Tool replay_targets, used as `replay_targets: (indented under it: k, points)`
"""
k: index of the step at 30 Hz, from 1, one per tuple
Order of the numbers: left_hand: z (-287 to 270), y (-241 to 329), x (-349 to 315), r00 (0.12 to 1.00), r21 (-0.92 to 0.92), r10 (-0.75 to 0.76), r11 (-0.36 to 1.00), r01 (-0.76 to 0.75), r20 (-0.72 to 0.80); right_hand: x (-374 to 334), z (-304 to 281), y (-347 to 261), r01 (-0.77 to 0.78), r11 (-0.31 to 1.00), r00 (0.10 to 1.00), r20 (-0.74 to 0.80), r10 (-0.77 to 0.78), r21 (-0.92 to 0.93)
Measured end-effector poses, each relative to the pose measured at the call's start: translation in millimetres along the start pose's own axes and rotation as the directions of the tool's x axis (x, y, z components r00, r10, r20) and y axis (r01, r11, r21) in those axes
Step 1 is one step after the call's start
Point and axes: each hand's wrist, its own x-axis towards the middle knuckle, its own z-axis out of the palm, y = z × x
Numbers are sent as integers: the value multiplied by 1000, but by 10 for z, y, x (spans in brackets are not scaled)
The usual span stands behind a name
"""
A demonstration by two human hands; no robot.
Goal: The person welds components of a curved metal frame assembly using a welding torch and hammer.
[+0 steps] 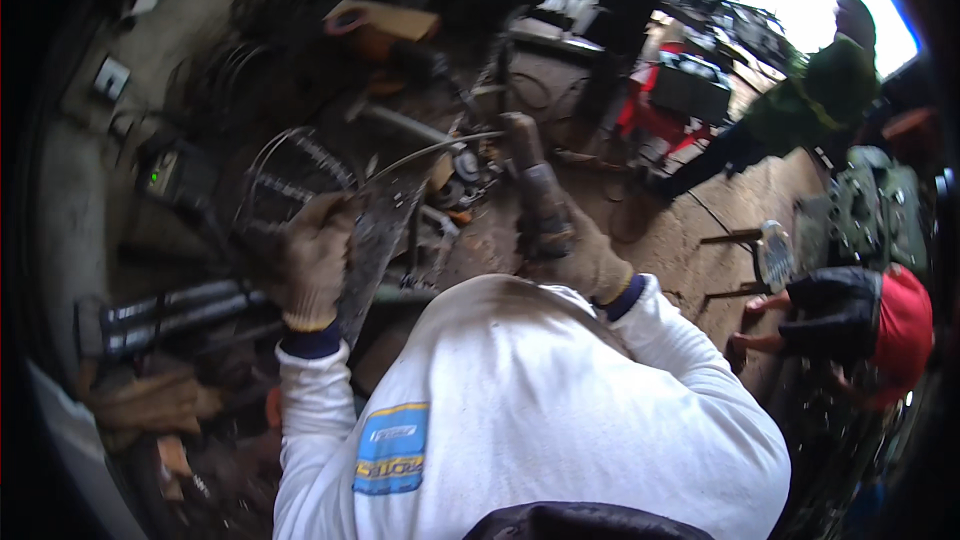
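Dark bench (pixel 380 240) first, clutter (pixel 462 168) beside; our right hand (pixel 592 255) wraps a handled tool (pixel 545 205), our left hand (pixel 318 255) curls (holding or not, we can't tell). Between them, the thin rod (pixel 430 148) could bend if a tilt snags it.

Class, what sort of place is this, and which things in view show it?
Probably a metalworking or repair workshop: the gloved right hand holds a cylindrical tool, loose metal parts lie ahead, and bulky green machinery stands at the right.
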Motion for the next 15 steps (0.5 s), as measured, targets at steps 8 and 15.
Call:
replay_targets:
  k: [8,15]
  points:
    - [-9,29,-125,987,-350,-154,923,163,52,70,-22,216,93,994,995,35,-95,54]
    - [75,-3,-140,974,-417,-220,882,219,47,117,-67,323,126,986,990,53,-133,109]
